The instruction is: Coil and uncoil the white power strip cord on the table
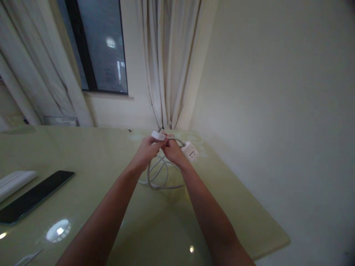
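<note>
My left hand [148,151] is closed around a white power plug [158,135], whose metal prongs point up and away. Right beside it, my right hand [172,149] is closed on the grey-white cord [176,139] of a power strip; the fingertips are partly hidden behind the hand. The white power strip [190,151] shows its socket holes just right of my right wrist, and much of its body is hidden by the hand and forearm. Loops of cord [155,186] hang below and between both hands, over the table.
The pale green glossy table [97,151] meets the wall on the right. At left lie a black phone-like slab [36,197] and a white object [16,181]. A white cable end [27,258] shows at the lower left. Curtains [169,66] and a window stand behind.
</note>
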